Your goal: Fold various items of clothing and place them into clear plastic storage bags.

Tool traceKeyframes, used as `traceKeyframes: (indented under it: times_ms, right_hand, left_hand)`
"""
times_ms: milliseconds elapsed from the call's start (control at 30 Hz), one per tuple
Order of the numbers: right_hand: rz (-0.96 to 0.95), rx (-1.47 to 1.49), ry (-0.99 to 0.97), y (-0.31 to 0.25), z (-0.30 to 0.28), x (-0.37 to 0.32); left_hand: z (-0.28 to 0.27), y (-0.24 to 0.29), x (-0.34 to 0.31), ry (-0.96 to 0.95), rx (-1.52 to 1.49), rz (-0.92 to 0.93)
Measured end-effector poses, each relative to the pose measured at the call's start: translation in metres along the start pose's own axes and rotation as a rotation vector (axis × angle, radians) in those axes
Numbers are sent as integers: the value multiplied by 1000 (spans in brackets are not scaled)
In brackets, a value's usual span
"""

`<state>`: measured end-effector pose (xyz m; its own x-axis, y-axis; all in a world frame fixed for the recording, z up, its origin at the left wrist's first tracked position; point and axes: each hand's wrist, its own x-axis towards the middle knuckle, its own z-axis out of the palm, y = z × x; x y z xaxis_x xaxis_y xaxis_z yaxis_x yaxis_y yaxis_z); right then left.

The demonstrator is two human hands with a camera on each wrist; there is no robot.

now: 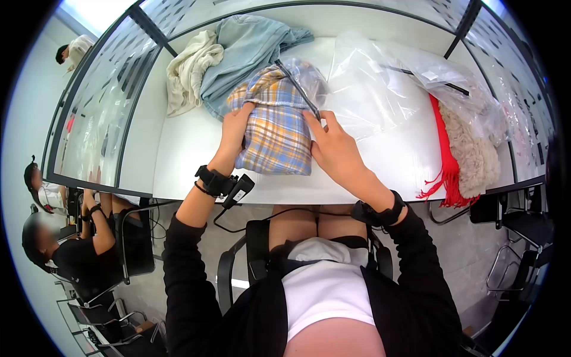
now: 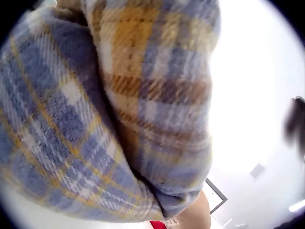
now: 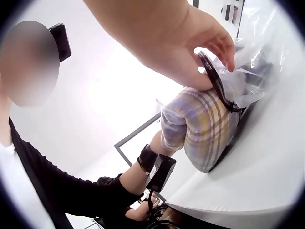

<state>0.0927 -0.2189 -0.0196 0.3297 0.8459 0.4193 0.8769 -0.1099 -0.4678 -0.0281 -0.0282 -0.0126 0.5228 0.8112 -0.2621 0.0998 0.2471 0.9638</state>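
A folded plaid cloth [image 1: 276,140] in blue, yellow and white lies on the white desk [image 1: 190,154] in front of me. My left hand [image 1: 234,131] grips its left side, thumb on top; the other fingers are hidden by the fabric. The cloth [image 2: 157,95] fills most of the left wrist view. My right hand [image 1: 336,146] pinches the black edge strip [image 1: 298,89] of a clear plastic bag [image 1: 312,77] at the cloth's upper right. In the right wrist view, the strip [image 3: 217,81] runs between thumb and fingers, with the clear film beyond it.
Light blue jeans [image 1: 238,53] and a cream garment [image 1: 189,74] lie at the back left. Another clear bag [image 1: 375,83] spreads over the back right. A red fringed scarf [image 1: 443,160] and a beige fluffy item [image 1: 473,152] lie at the right edge. Framed partitions surround the desk.
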Motion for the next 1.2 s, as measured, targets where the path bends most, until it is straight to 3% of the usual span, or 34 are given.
traceKeyframes:
  times_ms: [167, 200, 300, 433, 467, 500, 567, 667, 767, 900, 933, 1033, 1200]
  right_hand:
    - [13, 81, -9, 10, 1, -1]
    - [25, 105, -7, 10, 1, -1]
    - [75, 173, -25, 12, -1, 1]
    - [104, 230, -45, 16, -4, 1]
    - [112, 226, -51, 17, -4, 2]
    - [119, 223, -58, 18, -3, 2]
    - [118, 231, -55, 20, -2, 2]
    - [92, 255, -11, 26, 2, 1]
    - [53, 332, 27, 35, 5, 0]
    - [0, 429, 73, 46, 5, -2]
    - [16, 465, 72, 46, 2, -1]
    - [86, 514, 67, 43, -4, -1]
    - [133, 438, 142, 34, -5, 2]
  left_hand:
    - [7, 4, -9, -172, 24, -23]
    - [-2, -2, -2, -213, 251, 11]
    - [-13, -3, -7, -293, 717, 190]
    - [-25, -9, -52, -197, 1066, 673]
    - [-25, -4, -61, -306, 918, 608]
    - [-31, -9, -63, -348, 1037, 661]
    - [-28, -6, -74, -583, 780, 557]
    - [-4, 0, -105, -758, 406, 360]
    - [19, -14, -108, -849, 335, 536]
    - [47, -15, -81, -747, 543, 1030]
    - [53, -13, -79, -702, 520, 992]
    - [60, 3, -88, -346, 969, 1162]
    - [73, -21, -66, -339, 762, 960]
